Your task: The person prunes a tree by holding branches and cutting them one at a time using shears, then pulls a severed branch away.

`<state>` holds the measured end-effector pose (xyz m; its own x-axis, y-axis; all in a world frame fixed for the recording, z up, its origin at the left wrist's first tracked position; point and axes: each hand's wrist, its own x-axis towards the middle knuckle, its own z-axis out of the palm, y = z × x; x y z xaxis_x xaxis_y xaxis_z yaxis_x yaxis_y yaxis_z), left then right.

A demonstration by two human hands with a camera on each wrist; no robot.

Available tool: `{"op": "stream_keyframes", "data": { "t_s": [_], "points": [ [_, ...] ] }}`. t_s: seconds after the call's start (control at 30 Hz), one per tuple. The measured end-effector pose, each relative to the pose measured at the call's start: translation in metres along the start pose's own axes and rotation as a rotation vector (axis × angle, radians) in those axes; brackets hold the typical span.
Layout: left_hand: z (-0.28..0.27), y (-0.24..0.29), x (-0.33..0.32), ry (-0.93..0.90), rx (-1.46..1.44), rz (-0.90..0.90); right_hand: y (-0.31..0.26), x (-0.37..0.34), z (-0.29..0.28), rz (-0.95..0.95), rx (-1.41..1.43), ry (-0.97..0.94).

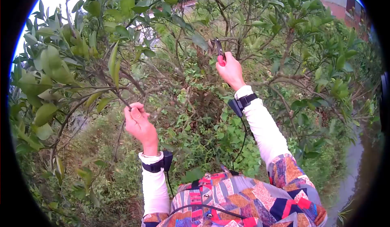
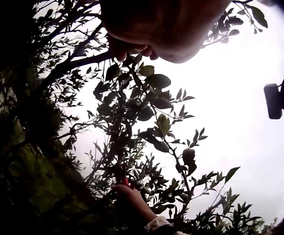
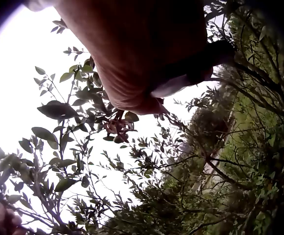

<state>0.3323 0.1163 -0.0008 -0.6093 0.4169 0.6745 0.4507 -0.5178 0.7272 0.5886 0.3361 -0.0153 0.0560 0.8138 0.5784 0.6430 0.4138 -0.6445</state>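
In the head view my right hand (image 1: pixel 230 71) grips red-handled pruning shears (image 1: pixel 220 59), their dark blades pointing up among the far branches. Some withered brownish leaves (image 1: pixel 211 47) show right beside the blades. Lower on the left, my left hand (image 1: pixel 140 124) pinches a thin branch (image 1: pixel 124 100) of the leafy tree between thumb and fingers. The left wrist view has my left hand dark against the sky at the top, with the red of the shears (image 2: pixel 125 181) far below. From the right wrist, the back of my right hand (image 3: pixel 132 68) hides most of the shears.
Leafy boughs (image 1: pixel 53 68) crowd the left side, and more branches (image 1: pixel 290 44) spread on the right. Green undergrowth (image 1: pixel 195 145) covers the ground below. A grey path (image 1: pixel 351 174) runs along the right, and a building (image 1: pixel 339 5) stands at the upper right.
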Motion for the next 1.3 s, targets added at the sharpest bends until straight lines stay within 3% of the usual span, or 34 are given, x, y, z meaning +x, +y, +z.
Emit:
{"op": "stream_keyframes", "data": {
  "t_s": [0.53, 0.73, 0.8, 1.17, 1.3],
  "points": [
    [-0.004, -0.012, -0.004, -0.042, 0.025, 0.042, 0.015, -0.004, -0.011, 0.006, 0.101, -0.094],
    [-0.005, -0.011, -0.004, -0.073, 0.041, 0.035, -0.003, -0.001, -0.027, 0.07, -0.02, -0.143],
    [-0.006, -0.009, -0.006, -0.076, 0.07, 0.033, -0.013, 0.0, -0.037, 0.066, -0.183, -0.158],
    [-0.012, -0.001, -0.021, -0.114, 0.11, 0.095, -0.012, 0.023, -0.016, -0.002, -0.25, -0.08],
    [-0.011, 0.0, -0.022, -0.115, 0.051, 0.092, -0.01, 0.021, -0.007, 0.017, -0.146, -0.037]
  ]
}}
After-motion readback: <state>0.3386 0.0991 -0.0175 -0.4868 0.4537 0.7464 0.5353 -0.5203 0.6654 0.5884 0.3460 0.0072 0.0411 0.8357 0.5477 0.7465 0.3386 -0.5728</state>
